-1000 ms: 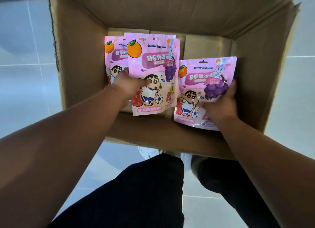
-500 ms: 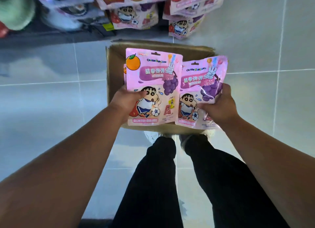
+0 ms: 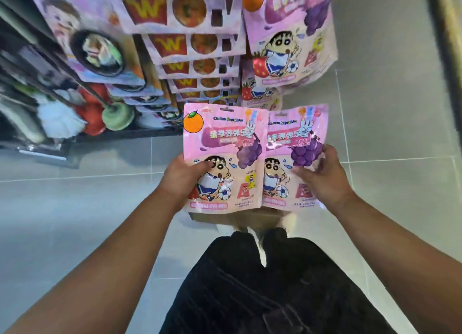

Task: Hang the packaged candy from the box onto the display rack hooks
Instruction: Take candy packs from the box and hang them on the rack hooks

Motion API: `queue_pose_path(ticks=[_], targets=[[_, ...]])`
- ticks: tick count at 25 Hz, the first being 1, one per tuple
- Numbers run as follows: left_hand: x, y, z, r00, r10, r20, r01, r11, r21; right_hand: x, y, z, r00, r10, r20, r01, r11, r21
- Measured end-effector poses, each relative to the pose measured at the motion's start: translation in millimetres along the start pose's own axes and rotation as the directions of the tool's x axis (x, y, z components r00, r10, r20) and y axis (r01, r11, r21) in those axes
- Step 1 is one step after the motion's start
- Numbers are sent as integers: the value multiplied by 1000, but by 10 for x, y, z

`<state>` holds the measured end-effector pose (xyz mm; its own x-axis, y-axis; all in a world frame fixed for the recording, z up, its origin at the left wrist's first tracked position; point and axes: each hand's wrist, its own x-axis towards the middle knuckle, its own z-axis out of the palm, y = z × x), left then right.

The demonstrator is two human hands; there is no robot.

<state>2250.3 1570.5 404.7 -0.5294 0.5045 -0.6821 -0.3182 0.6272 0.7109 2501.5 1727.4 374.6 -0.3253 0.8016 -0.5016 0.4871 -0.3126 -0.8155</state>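
I hold two pink candy packs printed with a cartoon boy, grapes and an orange. My left hand [image 3: 183, 175] grips the left candy pack [image 3: 222, 143] by its left edge. My right hand [image 3: 322, 176] grips the right candy pack [image 3: 292, 133] by its right edge. The packs overlap slightly and stand upright, each with a hang hole at the top. Only a strip of the cardboard box [image 3: 240, 217] shows under the packs, on the floor. The same candy hangs on the display rack [image 3: 287, 48] above and beyond my hands; the hooks themselves are hidden.
To the left on the rack hang rows of pink packs marked W [image 3: 190, 43] and round-windowed packs [image 3: 97, 51], with plush toys [image 3: 62, 118] lower left. Grey tiled floor [image 3: 400, 158] surrounds the box. My dark-trousered legs [image 3: 262, 283] stand just behind it.
Both hands have lifted the two packs out of the box and up toward the rack. My view has risen, so the rack fills the top and the box is nearly hidden.
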Motion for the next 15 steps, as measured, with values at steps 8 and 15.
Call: queue_pose_path(ticks=[8, 15], targets=[[-490, 1047, -279, 969, 246, -3, -245, 967, 67, -231, -1002, -281, 982, -168, -81, 177, 977, 116], [-728, 1691, -382, 900, 428, 85, -433, 850, 299, -208, -1497, -431, 953, -283, -112, 296, 947, 128]])
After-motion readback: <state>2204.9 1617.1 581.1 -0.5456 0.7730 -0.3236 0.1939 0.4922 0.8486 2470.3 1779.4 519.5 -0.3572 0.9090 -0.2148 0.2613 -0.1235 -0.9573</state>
